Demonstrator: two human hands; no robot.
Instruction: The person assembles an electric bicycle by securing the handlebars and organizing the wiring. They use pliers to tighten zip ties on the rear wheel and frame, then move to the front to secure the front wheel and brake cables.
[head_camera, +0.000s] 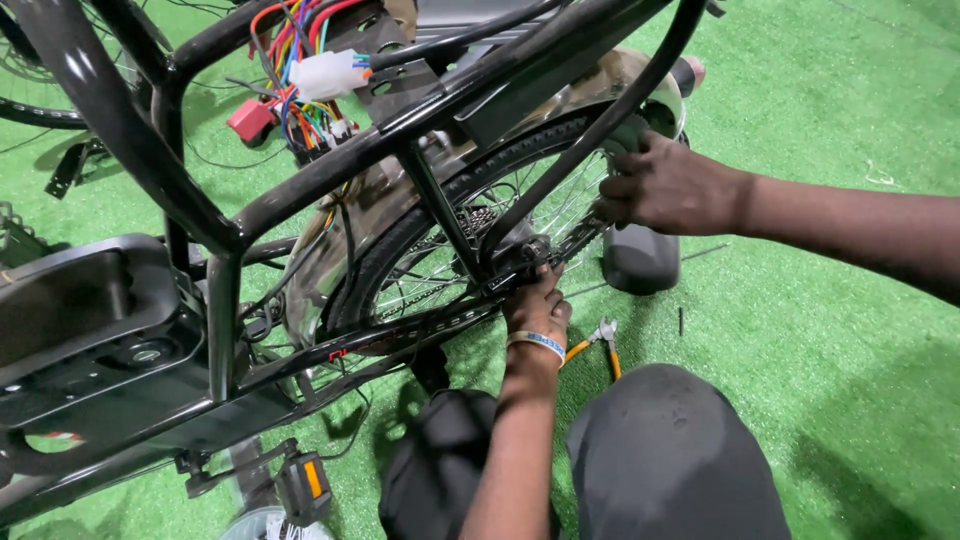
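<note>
Your left hand (537, 305) has its fingers pinched together at the axle end of the black spoked rear wheel (470, 235), which sits mounted in the glossy black bicycle frame (300, 190); your right hand (668, 186) has its fingers clamped around a dark power tool (640, 255) at the rim. Orange-handled pliers (600, 340) lie unused on the green turf floor (840, 330), so the axle fastening looks unfinished.

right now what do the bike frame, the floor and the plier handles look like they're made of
Bike frame: likely metal tubing in glossy black paint, with bright highlights. Floor: green artificial turf, by its short fibres. Plier handles: orange grips, probably rubber or plastic.
</note>
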